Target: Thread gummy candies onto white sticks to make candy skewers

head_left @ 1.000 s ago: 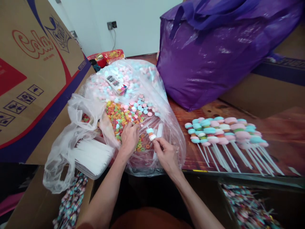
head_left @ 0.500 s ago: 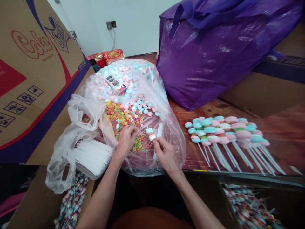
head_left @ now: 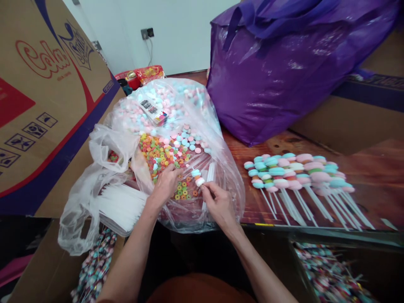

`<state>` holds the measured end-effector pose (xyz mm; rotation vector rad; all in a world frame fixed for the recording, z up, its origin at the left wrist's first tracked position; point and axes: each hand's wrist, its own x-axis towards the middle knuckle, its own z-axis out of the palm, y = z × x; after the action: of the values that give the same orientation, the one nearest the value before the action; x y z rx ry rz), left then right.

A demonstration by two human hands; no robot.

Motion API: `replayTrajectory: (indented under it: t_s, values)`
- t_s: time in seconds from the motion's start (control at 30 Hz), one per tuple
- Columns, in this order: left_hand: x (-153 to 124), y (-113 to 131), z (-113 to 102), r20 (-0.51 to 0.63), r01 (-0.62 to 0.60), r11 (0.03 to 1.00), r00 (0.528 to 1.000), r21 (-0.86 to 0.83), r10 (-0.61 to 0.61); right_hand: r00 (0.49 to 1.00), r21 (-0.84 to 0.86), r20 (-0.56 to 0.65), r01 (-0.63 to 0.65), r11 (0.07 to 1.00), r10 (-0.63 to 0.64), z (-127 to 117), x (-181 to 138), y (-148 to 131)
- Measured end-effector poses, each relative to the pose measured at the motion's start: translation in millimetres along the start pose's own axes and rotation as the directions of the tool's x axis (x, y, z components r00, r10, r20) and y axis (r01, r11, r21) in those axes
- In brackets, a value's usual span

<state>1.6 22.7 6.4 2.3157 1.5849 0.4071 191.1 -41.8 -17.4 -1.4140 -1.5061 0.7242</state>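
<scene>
My right hand [head_left: 219, 206] pinches a candy skewer [head_left: 199, 181], tilted up and to the left. Threaded on it are blue, orange and white pieces, the white one by my fingertips, and a bare tip shows above the blue. My left hand [head_left: 166, 185] is over the multicoloured candy rings [head_left: 160, 149]; its fingers are curled together, and whatever lies between the fingertips is hidden. More loose rings [head_left: 184, 190] lie on clear plastic between my hands. Pink and blue marshmallow discs [head_left: 189, 141] are scattered just beyond the rings.
A clear bag of marshmallows [head_left: 176, 101] fills the back, with a card pack [head_left: 153, 111] on it. White sticks [head_left: 121, 206] sit in a tray at left. Finished skewers [head_left: 293, 172] lie at right, before a purple bag [head_left: 271, 75]. A large carton [head_left: 53, 105] stands left.
My left hand has shifted slightly left over the candy rings. My right hand keeps the skewer almost in place, moved a touch left.
</scene>
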Motion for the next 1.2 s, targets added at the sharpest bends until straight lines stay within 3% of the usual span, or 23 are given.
replayTrajectory:
  t_s: [0.1, 0.2, 0.3, 0.37, 0.43, 0.5, 0.57, 0.63, 0.8, 1.03, 1.2]
  values:
    - [1.7, -2.1, -0.7, 0.011, 0.023, 1.000, 1.000, -0.017, -0.023, 1.000, 0.014, 0.012, -0.001, 1.000, 0.001, 0.2, -0.1, 0.7]
    - [2.0, -1.3, 3.6, -0.054, 0.053, 0.997, 0.997, -0.054, -0.056, 1.000, 0.057, 0.025, 0.013, 0.998, -0.015, 0.7, -0.1, 2.0]
    - [1.8, 1.4, 7.1, -0.172, 0.082, 0.940, 0.974, -0.332, -0.146, 0.998, 0.104, 0.054, 0.018, 0.994, -0.024, 1.9, -0.7, 3.9]
    - [1.5, 4.3, 6.5, -0.165, 0.109, 0.756, 0.947, -0.645, -0.277, 0.995, 0.137, 0.092, 0.011, 0.990, -0.024, 3.1, -1.7, 5.4]
    - [1.0, 7.6, 4.0, -0.041, 0.138, 0.441, 0.927, -0.887, -0.373, 0.991, 0.159, 0.129, 0.006, 0.987, -0.027, 4.6, -2.6, 6.9]
    - [0.4, 10.7, 1.1, 0.093, 0.161, 0.149, 0.920, -0.976, -0.381, 0.989, 0.159, 0.141, 0.018, 0.987, -0.041, 5.7, -3.1, 7.9]
    - [0.1, 12.9, -0.8, 0.163, 0.166, -0.023, 0.918, -0.986, -0.360, 0.988, 0.150, 0.138, 0.040, 0.988, -0.061, 5.9, -2.8, 7.8]
    - [0.3, 13.9, -1.5, 0.182, 0.159, -0.091, 0.919, -0.983, -0.351, 0.987, 0.139, 0.145, 0.055, 0.989, -0.075, 5.4, -2.0, 6.7]
    - [0.9, 13.0, -1.7, 0.166, 0.149, -0.074, 0.911, -0.986, -0.376, 0.983, 0.099, 0.160, 0.079, 0.992, -0.094, 3.9, -0.6, 3.3]
    - [-3.5, 11.7, -1.2, 0.120, 0.188, 0.137, 0.910, -0.973, -0.397, 0.982, 0.056, 0.172, 0.069, 0.996, -0.078, 3.7, -2.0, 6.1]
    - [-5.1, 7.7, -3.4, 0.186, 0.256, 0.143, 0.907, -0.956, -0.379, 0.964, 0.087, 0.233, 0.112, 0.990, -0.130, 0.5, -2.4, 3.2]
